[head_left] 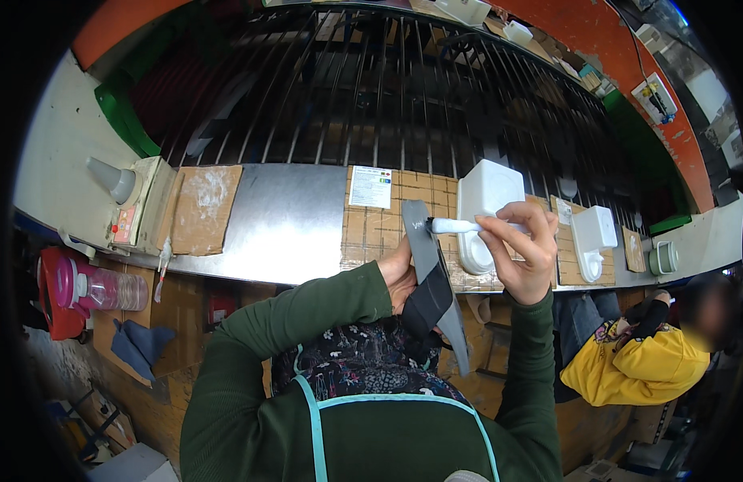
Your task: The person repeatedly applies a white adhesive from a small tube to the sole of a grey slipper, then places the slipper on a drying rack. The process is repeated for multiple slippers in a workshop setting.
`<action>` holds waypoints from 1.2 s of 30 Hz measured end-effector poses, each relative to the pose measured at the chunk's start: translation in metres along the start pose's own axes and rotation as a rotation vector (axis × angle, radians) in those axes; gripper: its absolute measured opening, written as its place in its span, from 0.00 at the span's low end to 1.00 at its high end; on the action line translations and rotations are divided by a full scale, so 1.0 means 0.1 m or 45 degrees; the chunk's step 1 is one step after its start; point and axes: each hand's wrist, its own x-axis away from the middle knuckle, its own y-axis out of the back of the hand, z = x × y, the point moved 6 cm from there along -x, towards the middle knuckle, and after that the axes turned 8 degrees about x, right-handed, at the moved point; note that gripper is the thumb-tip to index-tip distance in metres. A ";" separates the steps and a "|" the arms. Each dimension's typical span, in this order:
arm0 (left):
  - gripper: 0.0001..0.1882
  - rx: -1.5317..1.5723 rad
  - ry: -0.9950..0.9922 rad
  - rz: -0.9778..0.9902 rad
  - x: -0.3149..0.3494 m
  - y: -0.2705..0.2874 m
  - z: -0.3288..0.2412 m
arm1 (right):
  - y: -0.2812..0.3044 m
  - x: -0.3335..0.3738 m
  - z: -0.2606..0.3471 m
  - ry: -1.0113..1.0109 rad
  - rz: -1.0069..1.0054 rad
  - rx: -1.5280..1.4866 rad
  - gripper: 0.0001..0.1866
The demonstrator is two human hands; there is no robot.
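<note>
My left hand (398, 277) holds a grey slide sandal (427, 243) with a broad black strap (428, 304), fingers wrapped behind its sole. The sandal stands tilted on edge above the bench's front edge. Pinched in my right hand (522, 247) is a white-handled brush (460, 226) with a short dark tip. That tip meets the sandal's upper end, beside a small light marking. Just beyond my right hand stands a white plastic container (490, 193) with a rounded cup at its front, on a brown cardboard mat (375, 241).
Metal rods (363, 96) run behind the bench. A printed card (370, 187) lies on the mat. Left are a bare metal plate (287, 217), a stained cardboard piece (206, 209) and a control box (138, 201). A person in yellow (640, 365) sits right, near another white container (594, 237).
</note>
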 end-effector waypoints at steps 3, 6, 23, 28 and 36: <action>0.41 0.326 0.038 0.375 0.03 -0.06 -0.01 | -0.01 -0.03 0.04 0.075 0.015 0.030 0.14; 0.34 0.422 0.042 0.493 0.04 -0.02 -0.02 | -0.04 -0.01 0.05 0.112 0.106 -0.055 0.13; 0.21 -0.276 -0.788 0.466 0.08 0.22 -0.42 | -0.28 -0.16 0.14 0.007 -0.164 -0.239 0.13; 0.22 -0.367 -0.589 0.507 0.23 0.48 -0.49 | -0.26 -0.08 0.28 0.169 -0.089 -0.072 0.17; 0.26 -0.188 -0.659 0.411 0.56 0.86 -0.82 | -0.45 0.87 -0.45 -0.823 0.332 -1.001 0.10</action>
